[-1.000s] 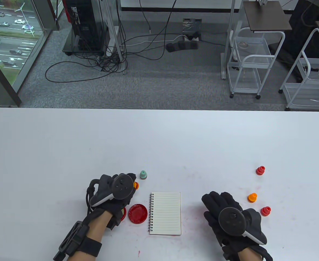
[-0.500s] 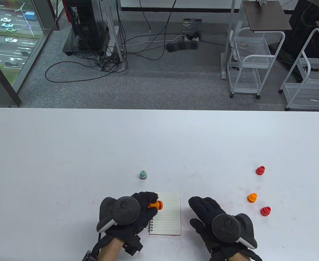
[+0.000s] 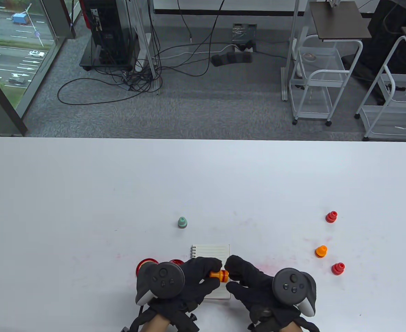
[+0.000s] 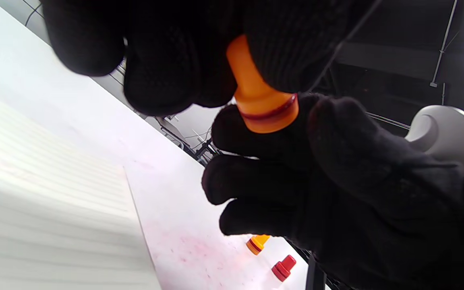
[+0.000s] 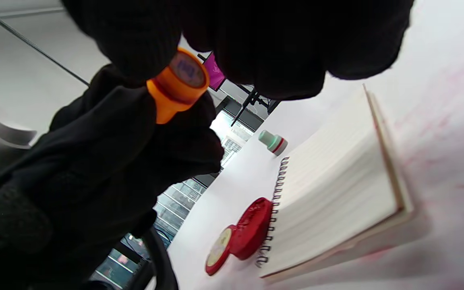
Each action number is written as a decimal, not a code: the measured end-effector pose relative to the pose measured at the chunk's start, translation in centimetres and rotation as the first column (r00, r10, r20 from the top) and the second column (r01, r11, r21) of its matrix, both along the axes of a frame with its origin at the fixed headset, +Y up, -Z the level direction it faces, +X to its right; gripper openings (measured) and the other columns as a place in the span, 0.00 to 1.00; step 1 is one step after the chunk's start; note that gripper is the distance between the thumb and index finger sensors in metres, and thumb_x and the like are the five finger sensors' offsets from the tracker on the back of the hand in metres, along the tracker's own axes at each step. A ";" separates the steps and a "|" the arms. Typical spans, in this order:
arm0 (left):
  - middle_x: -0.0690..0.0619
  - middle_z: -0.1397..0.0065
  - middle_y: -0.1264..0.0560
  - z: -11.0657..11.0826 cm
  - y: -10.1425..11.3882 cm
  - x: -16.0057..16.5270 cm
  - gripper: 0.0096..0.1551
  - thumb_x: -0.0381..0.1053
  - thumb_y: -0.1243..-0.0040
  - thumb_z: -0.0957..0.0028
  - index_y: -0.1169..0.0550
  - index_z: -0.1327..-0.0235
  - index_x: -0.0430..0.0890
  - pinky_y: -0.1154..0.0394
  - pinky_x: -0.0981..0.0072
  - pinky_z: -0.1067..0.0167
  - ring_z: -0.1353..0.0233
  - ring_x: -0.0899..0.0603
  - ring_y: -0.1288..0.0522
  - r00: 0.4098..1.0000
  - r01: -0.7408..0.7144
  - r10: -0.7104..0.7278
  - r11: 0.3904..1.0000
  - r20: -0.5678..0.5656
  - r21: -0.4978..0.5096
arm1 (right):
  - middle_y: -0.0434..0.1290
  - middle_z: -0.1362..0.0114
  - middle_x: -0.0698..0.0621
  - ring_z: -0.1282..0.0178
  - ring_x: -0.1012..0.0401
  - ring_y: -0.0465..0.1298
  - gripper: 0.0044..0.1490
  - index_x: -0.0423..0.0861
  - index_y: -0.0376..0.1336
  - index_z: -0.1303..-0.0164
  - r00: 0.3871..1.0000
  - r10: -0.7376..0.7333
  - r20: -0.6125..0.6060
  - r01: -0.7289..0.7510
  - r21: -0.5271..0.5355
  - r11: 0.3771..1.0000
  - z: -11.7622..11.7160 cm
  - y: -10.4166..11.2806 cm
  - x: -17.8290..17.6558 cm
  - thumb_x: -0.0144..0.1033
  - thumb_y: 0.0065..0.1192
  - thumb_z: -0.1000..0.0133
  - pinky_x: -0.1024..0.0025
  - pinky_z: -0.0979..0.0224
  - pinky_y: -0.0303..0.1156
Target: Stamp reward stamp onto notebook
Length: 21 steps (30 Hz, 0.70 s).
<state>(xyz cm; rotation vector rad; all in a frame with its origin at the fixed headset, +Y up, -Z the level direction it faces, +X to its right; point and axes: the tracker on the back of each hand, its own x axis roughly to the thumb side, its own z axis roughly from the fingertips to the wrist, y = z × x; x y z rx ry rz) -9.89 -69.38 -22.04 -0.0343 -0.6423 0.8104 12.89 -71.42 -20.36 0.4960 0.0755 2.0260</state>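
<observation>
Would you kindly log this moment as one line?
left hand: grips orange stamp | right hand: pinches its base | above notebook | unstamped

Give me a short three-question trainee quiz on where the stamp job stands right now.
1. True or false: the orange stamp in the hands is pressed down on the notebook page.
2. Which hand grips the stamp's narrow handle end: A) left hand B) right hand C) neither?
3. Fill in: beyond the notebook's far left corner stands a loose ____ stamp.

Key
1. False: it is held sideways above the page, with the right hand's fingers at its wide end.
2. A.
3. Green.
</observation>
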 end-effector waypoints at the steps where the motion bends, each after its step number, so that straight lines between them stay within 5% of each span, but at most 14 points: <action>1: 0.45 0.35 0.19 0.0 -0.1 0.1 0.30 0.52 0.33 0.51 0.25 0.35 0.45 0.21 0.44 0.39 0.43 0.42 0.17 1.000 -0.002 0.002 1.000 0.004 0.000 | 0.70 0.29 0.40 0.38 0.44 0.78 0.41 0.41 0.56 0.29 1.000 -0.024 -0.005 0.024 -0.014 1.000 0.0 -0.1 -0.1 0.42 0.66 0.51 0.44 0.38 0.77; 21: 0.45 0.36 0.19 -0.7 -0.2 -1.5 0.30 0.51 0.32 0.51 0.24 0.36 0.45 0.22 0.43 0.39 0.43 0.42 0.17 0.999 -0.053 0.053 0.997 0.000 -0.050 | 0.72 0.33 0.41 0.41 0.46 0.78 0.36 0.45 0.59 0.32 0.994 -0.088 0.059 0.089 -0.019 0.996 -0.5 -0.5 1.2 0.37 0.67 0.51 0.44 0.38 0.75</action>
